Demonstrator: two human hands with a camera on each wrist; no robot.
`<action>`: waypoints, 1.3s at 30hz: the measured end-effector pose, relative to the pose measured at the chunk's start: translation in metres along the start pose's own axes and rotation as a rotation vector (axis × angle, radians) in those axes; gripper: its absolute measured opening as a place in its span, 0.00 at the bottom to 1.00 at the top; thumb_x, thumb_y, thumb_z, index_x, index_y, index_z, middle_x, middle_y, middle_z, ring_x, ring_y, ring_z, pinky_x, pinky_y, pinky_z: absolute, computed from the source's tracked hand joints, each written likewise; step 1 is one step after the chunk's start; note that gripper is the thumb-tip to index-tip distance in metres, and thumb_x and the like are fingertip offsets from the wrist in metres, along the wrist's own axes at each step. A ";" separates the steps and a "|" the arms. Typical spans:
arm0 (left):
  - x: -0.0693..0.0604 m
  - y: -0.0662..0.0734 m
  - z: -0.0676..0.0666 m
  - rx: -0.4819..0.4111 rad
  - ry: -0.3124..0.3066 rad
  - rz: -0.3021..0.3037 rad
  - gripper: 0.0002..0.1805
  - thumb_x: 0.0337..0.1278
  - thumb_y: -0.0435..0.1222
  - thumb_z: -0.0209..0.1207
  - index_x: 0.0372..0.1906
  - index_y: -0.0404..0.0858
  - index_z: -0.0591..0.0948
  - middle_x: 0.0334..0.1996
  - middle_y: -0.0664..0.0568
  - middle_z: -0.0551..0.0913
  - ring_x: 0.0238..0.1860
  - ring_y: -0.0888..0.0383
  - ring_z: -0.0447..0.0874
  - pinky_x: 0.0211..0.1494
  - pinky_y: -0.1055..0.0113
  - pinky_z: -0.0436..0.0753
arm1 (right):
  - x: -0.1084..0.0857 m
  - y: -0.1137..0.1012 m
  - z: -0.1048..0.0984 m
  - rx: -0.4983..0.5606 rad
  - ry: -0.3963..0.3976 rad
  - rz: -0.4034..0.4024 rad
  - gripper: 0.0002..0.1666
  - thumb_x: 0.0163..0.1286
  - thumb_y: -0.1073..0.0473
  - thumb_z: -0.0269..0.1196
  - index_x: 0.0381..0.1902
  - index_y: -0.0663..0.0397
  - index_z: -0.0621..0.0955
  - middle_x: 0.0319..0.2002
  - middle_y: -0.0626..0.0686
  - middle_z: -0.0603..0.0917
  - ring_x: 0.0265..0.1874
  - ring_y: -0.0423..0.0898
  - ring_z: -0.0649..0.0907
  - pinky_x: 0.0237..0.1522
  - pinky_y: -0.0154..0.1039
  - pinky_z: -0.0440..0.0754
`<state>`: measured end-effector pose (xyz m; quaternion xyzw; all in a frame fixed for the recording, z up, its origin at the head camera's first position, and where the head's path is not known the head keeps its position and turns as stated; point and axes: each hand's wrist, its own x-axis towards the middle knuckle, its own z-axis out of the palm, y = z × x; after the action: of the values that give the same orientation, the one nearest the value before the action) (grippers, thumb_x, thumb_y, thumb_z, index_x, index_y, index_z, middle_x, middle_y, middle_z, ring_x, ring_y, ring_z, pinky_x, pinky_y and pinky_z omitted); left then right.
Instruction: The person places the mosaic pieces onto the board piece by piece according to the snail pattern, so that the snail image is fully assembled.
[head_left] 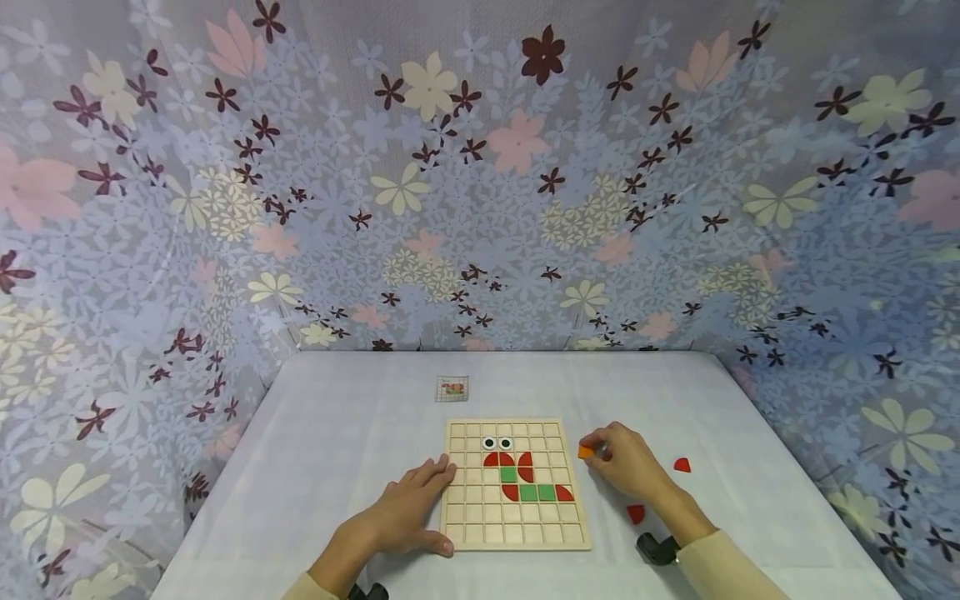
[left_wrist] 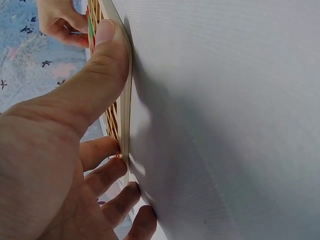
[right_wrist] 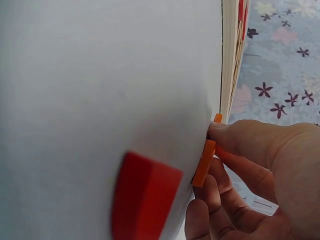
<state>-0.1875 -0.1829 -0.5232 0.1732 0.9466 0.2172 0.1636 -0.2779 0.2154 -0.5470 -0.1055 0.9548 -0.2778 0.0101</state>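
Observation:
A square wooden grid board (head_left: 480,533) lies on the table. It bears two round eye pieces (head_left: 497,443), several red rounded pieces (head_left: 525,468) and several green squares (head_left: 528,492). My left hand (head_left: 408,508) rests against the board's left edge, its fingers spread and the thumb at the near corner. Just right of the board, my right hand (head_left: 626,462) pinches an orange piece (head_left: 585,452) between thumb and fingertips, low over the cloth. Beside those fingers the right wrist view shows a second bit of orange (right_wrist: 204,164); whether it is a separate piece I cannot tell.
Two loose red pieces lie to the right, one (head_left: 682,465) beyond the right wrist and one (head_left: 635,513) below it. A small picture card (head_left: 452,388) lies behind the board. Flowered cloth (head_left: 480,208) hangs around the white table (head_left: 337,417).

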 end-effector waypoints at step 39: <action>0.001 -0.002 0.001 -0.030 -0.003 0.015 0.67 0.53 0.56 0.87 0.93 0.39 0.65 0.96 0.40 0.59 0.94 0.29 0.59 0.82 0.11 0.67 | -0.004 -0.019 -0.004 0.057 0.026 -0.065 0.15 0.73 0.63 0.83 0.55 0.55 0.95 0.46 0.51 0.89 0.40 0.43 0.81 0.39 0.32 0.81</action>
<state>-0.1890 -0.1839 -0.5252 0.1784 0.9417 0.2321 0.1660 -0.2707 0.2030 -0.5337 -0.1327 0.9426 -0.3062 -0.0082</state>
